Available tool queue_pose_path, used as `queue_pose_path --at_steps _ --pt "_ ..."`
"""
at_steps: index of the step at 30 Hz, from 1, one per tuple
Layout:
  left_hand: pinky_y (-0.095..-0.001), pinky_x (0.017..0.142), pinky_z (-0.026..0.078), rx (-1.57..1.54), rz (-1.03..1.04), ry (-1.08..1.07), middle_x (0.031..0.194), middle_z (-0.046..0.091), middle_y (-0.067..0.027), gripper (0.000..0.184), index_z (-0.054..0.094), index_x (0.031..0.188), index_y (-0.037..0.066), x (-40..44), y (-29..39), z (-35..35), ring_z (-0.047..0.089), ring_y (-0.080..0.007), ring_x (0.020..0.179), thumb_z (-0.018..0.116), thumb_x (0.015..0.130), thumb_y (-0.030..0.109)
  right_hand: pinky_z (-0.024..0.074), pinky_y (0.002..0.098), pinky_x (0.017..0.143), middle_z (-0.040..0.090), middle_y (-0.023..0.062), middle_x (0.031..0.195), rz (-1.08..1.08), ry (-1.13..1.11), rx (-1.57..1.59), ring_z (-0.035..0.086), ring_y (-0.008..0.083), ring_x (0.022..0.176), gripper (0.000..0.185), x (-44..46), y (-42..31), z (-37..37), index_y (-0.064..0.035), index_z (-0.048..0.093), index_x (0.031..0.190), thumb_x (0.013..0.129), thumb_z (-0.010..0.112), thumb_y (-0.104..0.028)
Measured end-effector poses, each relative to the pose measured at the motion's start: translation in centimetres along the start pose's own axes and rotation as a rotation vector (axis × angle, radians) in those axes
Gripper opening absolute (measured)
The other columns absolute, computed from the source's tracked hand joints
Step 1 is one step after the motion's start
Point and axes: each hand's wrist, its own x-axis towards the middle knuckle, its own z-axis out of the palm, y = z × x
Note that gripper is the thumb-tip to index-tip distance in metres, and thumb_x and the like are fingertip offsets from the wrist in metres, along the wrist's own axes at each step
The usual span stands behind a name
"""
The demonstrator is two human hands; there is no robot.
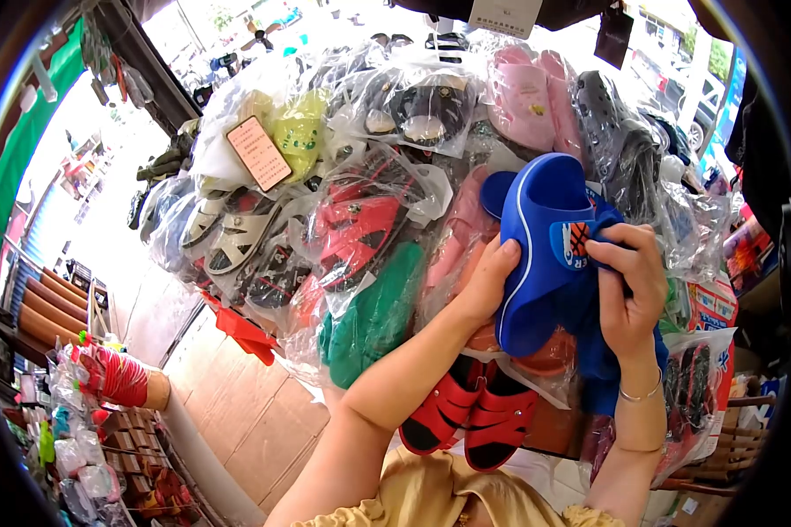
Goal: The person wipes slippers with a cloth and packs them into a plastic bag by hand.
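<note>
A blue slide sandal [536, 255] with a white line along its sole and a basketball badge on its strap is held up over the pile. My left hand [490, 279] grips its sole edge from the left, thumb on the side. My right hand [631, 281], with a bracelet at the wrist, has its fingers bent against the strap by the badge. Another blue sandal [497, 193] shows partly behind it. Blue cloth-like material [599, 369] hangs below, near my right hand. Red sandals [499, 415] lie under my forearms.
Plastic-wrapped footwear [360, 233] is heaped across the stand, with green [373, 316] and pink [523, 101] pairs. A phone-like device [258, 154] lies on the heap. More goods [88, 465] are at lower left, beside the tiled floor [255, 413]. Tags hang above.
</note>
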Motion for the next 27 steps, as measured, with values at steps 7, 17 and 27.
queue_pose_path --at_steps 7,17,27 --pt "-0.0307 0.098 0.042 0.393 0.169 0.246 0.122 0.057 -0.0122 0.049 0.038 0.139 0.0 1.3 1.3 -1.0 0.055 -0.0178 0.113 0.052 0.097 0.02 0.0445 0.0339 0.067 0.058 0.008 0.092 0.034 -0.129 0.032 0.054 0.0257 0.077 0.028 -0.5 0.2 1.5 -0.007 0.068 0.096 0.072 0.061 0.007" --pt "-0.0416 0.093 0.052 0.411 0.584 0.67 0.119 0.058 -0.0199 0.037 0.042 0.132 0.001 -0.8 16.0 -4.5 0.06 -0.0278 0.109 0.049 0.096 0.008 0.0469 0.0361 0.071 0.057 0.0085 0.092 0.072 -0.196 0.082 0.056 0.0276 0.084 0.03 -1.0 0.5 1.7 -0.0056 0.068 0.095 0.069 0.062 0.008" --pt "-0.0237 0.061 0.043 0.662 0.531 1.305 0.089 0.058 -0.002 0.036 0.048 0.129 0.0 -6.5 24.9 -26.5 0.05 -0.0086 0.069 0.048 0.094 0.004 0.0467 0.0365 0.071 0.057 0.009 0.092 0.068 -0.203 0.068 0.055 0.028 0.083 0.032 -0.9 0.4 2.0 -0.0062 0.068 0.096 0.068 0.061 0.008"
